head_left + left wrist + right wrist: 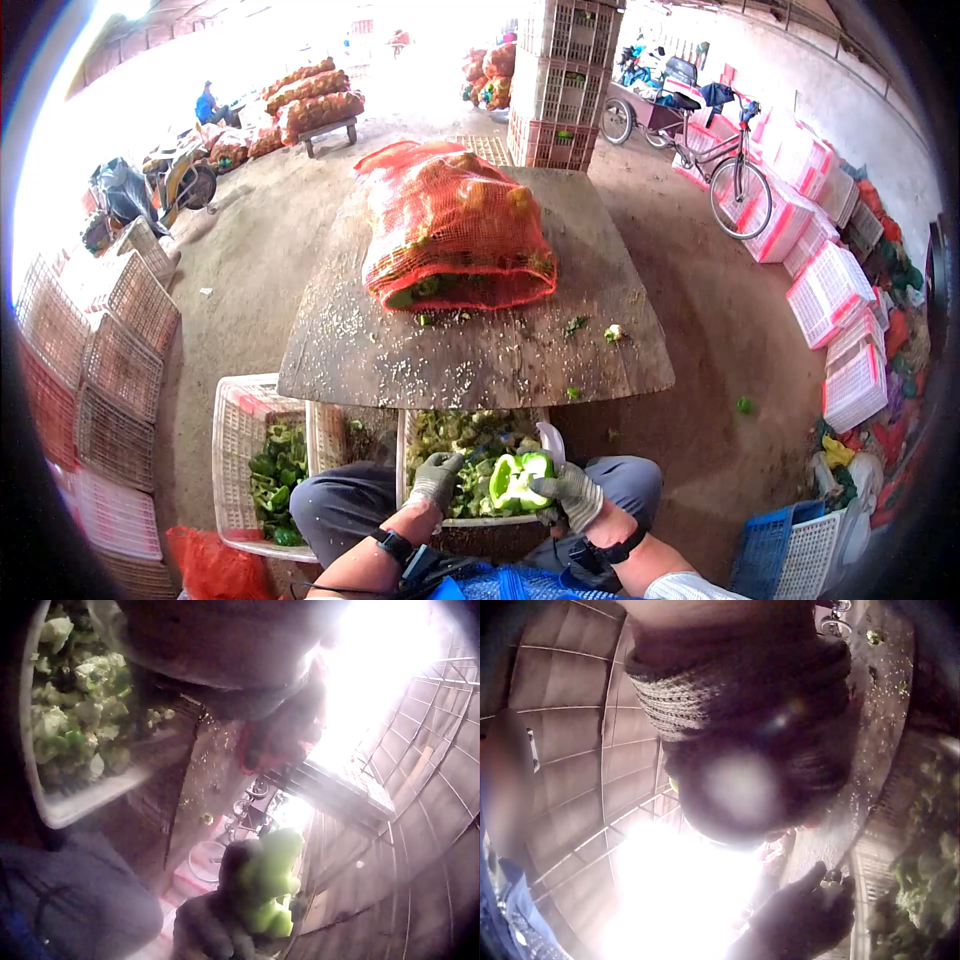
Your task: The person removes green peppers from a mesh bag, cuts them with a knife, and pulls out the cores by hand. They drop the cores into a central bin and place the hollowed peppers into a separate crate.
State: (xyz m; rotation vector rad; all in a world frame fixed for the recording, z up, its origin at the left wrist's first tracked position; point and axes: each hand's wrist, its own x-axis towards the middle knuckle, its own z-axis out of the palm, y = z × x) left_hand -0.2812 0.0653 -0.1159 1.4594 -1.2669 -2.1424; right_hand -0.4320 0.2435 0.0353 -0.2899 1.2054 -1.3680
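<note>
In the head view my gloved right hand [572, 494] grips a cut-open green pepper [520, 480], its pale inside showing. The left wrist view also shows the pepper [271, 881] in the right hand's fingers [214, 926]. Left of it, my gloved left hand [437, 482] has bent fingers; in the right wrist view that hand [802, 919] pinches a small pale piece [831, 891] at its fingertips. Both hands are over a crate [403, 450] of green and pale pepper scraps. The right wrist view hides most of my right hand in shadow.
A worn board [470, 360] ahead bears a red mesh sack [455, 225] and scattered seeds. At the left stands a crate [232, 470] of green pepper pieces. Stacked crates [125, 350] line the left side; white boxes [835, 290] and a tricycle [740, 180] are at the right.
</note>
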